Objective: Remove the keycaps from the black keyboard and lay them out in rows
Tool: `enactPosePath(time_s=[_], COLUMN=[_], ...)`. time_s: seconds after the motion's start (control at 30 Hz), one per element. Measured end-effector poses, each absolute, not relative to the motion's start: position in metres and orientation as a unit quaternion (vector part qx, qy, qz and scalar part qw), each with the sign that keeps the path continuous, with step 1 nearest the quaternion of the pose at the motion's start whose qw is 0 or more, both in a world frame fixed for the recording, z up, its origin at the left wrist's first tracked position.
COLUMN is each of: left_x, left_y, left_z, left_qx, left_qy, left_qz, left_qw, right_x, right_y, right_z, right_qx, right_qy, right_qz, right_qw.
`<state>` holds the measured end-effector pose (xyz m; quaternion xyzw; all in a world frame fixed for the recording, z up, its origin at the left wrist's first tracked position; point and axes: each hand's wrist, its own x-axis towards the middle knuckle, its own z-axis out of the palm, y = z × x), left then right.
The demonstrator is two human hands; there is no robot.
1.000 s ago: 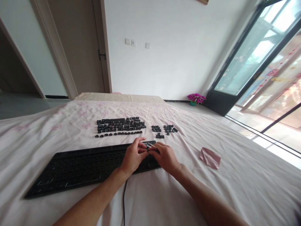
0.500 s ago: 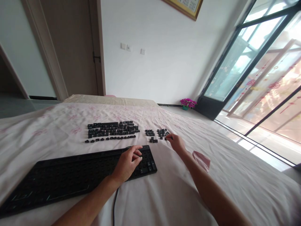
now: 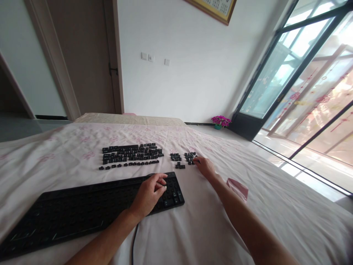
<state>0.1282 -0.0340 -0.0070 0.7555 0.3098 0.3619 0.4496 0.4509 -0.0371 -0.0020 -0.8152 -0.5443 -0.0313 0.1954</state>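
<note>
A black keyboard (image 3: 82, 202) with its keycaps taken off lies across the pink-flowered sheet (image 3: 193, 228). My left hand (image 3: 149, 195) rests on the keyboard's right end with its fingers curled under. Beyond the keyboard lie rows of loose black keycaps (image 3: 129, 152). Two smaller clusters of keycaps (image 3: 176, 157) lie to their right. My right hand (image 3: 205, 167) reaches out to the rightmost cluster (image 3: 190, 157). Its fingers are pressed together at the caps, and what they pinch is hidden.
A folded pink cloth (image 3: 238, 187) lies on the sheet right of my right forearm. The keyboard's cable (image 3: 134, 243) runs toward me. A pot of purple flowers (image 3: 220, 120) stands on the floor by the glass doors (image 3: 289, 73). A wooden door (image 3: 82, 55) is at the back left.
Both hands were together over the keyboard's right end with a thin metal tool. My right hand has since gone out to the rightmost keycaps; my left hand stayed on the keyboard.
</note>
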Motion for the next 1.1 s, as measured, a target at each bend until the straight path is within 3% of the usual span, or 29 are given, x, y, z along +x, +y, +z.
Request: enactPosePath(time_s=[0.13,0.3,0.37,0.67,1.1], left_x=[0.128,0.126,0.126,0.124,0.125], left_y=[-0.035,-0.035,-0.035,-0.039,-0.04], left_z=[-0.005,-0.003,-0.002,0.003,0.0], left_qx=[0.758,0.776,0.783,0.812,0.85], left_qy=[0.31,0.3,0.295,0.279,0.262], left_qz=[0.361,0.355,0.353,0.324,0.295], left_qw=[0.446,0.427,0.418,0.398,0.35], right_x=[0.441,0.405,0.384,0.321,0.31], right_y=[-0.045,-0.065,-0.076,-0.112,-0.112], right_z=[0.008,0.034,0.045,0.051,0.042], right_qx=[-0.823,-0.724,-0.674,-0.604,-0.574], right_qy=[-0.523,-0.573,-0.614,-0.606,-0.708], right_qz=[-0.049,0.065,0.1,0.327,0.238], right_qw=[0.218,0.378,0.398,0.401,0.337])
